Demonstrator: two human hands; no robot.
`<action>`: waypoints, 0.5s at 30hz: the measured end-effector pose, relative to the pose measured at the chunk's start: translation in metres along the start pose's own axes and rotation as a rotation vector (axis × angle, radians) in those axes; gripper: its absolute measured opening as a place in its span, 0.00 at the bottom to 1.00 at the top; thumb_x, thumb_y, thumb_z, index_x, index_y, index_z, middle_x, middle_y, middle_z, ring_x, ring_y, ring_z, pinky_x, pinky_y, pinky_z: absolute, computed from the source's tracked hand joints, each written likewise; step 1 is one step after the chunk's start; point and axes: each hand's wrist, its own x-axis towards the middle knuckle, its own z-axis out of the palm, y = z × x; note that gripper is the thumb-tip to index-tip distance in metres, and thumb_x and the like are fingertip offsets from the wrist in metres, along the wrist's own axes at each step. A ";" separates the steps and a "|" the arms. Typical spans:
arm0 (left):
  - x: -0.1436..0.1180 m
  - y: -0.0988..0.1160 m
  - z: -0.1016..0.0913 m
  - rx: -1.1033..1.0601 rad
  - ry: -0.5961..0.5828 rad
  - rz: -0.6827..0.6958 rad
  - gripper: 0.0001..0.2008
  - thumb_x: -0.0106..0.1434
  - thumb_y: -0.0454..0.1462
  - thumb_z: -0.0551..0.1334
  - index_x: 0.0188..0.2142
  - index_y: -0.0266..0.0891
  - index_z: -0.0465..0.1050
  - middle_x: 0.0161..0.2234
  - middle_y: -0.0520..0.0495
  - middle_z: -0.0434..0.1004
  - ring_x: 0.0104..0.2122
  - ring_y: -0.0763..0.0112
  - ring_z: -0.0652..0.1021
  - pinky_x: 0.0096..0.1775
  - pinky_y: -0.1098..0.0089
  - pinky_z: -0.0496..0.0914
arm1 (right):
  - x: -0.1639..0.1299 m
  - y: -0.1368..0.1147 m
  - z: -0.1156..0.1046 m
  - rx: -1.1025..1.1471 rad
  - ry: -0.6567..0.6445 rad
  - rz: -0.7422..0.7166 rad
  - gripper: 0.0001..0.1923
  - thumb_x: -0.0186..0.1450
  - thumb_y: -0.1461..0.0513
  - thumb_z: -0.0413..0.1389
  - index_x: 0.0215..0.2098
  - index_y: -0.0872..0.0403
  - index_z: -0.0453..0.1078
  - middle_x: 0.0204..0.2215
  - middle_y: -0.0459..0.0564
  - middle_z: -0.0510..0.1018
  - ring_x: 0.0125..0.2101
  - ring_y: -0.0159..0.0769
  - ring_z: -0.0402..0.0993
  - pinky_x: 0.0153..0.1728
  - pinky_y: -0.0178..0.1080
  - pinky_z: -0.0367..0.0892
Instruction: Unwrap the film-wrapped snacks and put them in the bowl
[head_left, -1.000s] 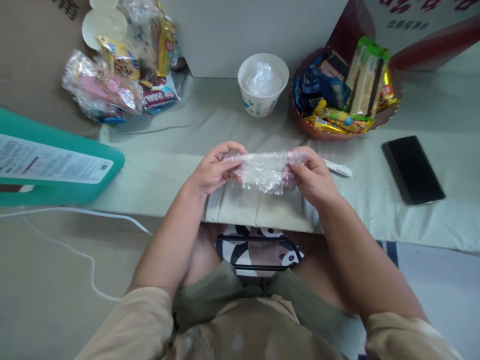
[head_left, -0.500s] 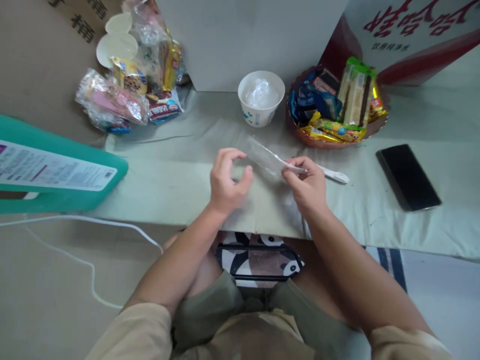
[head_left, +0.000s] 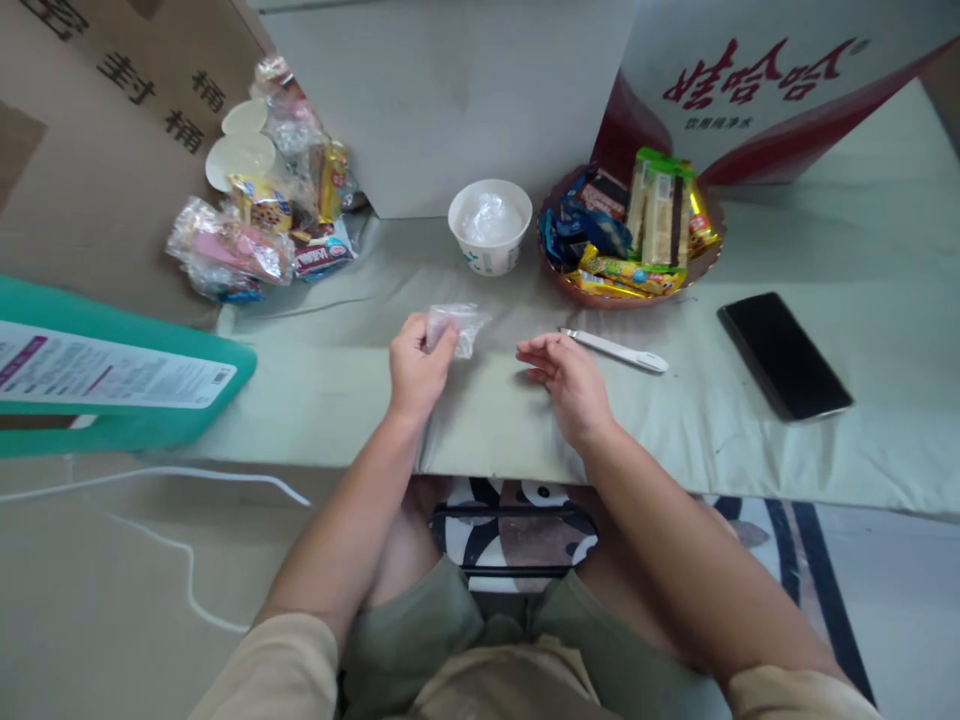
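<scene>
A crumpled clear plastic wrapper (head_left: 466,325) is pinched between the thumb and fingers of my left hand (head_left: 420,370), just above the cloth. My right hand (head_left: 568,382) holds nothing; its fingers stretch toward the left, apart from the wrapper. Right beside those fingers lies a white-handled tool (head_left: 619,351) with a metal tip, perhaps a peeler or small knife. Beyond both hands stands a white paper bowl (head_left: 491,262) with clear plastic film inside.
A brown bowl (head_left: 585,297) holds several wrapped snacks. A phone (head_left: 785,356) lies at the right. At the left are a pile of wrapped snacks (head_left: 240,250) and a green jug (head_left: 187,400). Cardboard boxes (head_left: 450,100) stand along the back.
The plastic piece, held stretched out in my right hand before, is now bunched in my left hand. My right hand has let go and its fingers have straightened. The camera view has shifted.
</scene>
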 end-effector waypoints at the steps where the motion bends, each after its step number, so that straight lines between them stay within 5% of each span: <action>1: 0.004 0.002 -0.001 0.048 0.052 0.019 0.05 0.59 0.38 0.70 0.31 0.41 0.76 0.29 0.52 0.75 0.31 0.71 0.75 0.38 0.68 0.70 | 0.002 0.000 -0.001 -0.024 0.009 0.002 0.16 0.53 0.48 0.60 0.32 0.49 0.69 0.37 0.47 0.84 0.43 0.41 0.80 0.40 0.39 0.67; 4: 0.022 0.024 0.005 0.211 0.186 0.122 0.11 0.57 0.30 0.69 0.26 0.42 0.67 0.25 0.55 0.68 0.27 0.72 0.70 0.35 0.68 0.67 | 0.004 -0.004 0.000 -0.065 -0.020 -0.010 0.15 0.52 0.48 0.59 0.30 0.49 0.68 0.31 0.46 0.82 0.37 0.38 0.79 0.37 0.38 0.65; 7: 0.059 0.061 0.028 0.427 0.234 0.288 0.17 0.54 0.23 0.68 0.25 0.42 0.63 0.28 0.52 0.68 0.34 0.67 0.71 0.43 0.65 0.69 | 0.004 -0.010 0.001 -0.096 -0.034 -0.048 0.13 0.52 0.49 0.57 0.28 0.49 0.68 0.27 0.45 0.79 0.34 0.36 0.76 0.35 0.37 0.63; 11: 0.125 0.094 0.072 0.736 -0.039 0.140 0.16 0.54 0.21 0.67 0.26 0.41 0.64 0.30 0.51 0.69 0.39 0.65 0.75 0.53 0.60 0.68 | 0.004 -0.016 -0.002 -0.117 -0.049 -0.058 0.13 0.53 0.49 0.56 0.27 0.49 0.67 0.25 0.45 0.76 0.32 0.36 0.74 0.34 0.38 0.63; 13: 0.151 0.095 0.093 0.927 -0.235 -0.018 0.16 0.51 0.21 0.68 0.23 0.39 0.65 0.27 0.50 0.70 0.41 0.60 0.77 0.54 0.57 0.69 | 0.004 -0.018 -0.005 -0.135 -0.058 -0.068 0.13 0.53 0.49 0.56 0.27 0.49 0.67 0.25 0.44 0.76 0.31 0.35 0.72 0.34 0.38 0.62; 15: 0.167 0.092 0.110 1.012 -0.331 -0.025 0.15 0.49 0.24 0.71 0.19 0.37 0.67 0.23 0.48 0.70 0.41 0.54 0.80 0.51 0.56 0.70 | 0.005 -0.020 -0.007 -0.156 -0.064 -0.087 0.13 0.54 0.49 0.56 0.27 0.49 0.67 0.25 0.44 0.75 0.30 0.34 0.71 0.34 0.38 0.62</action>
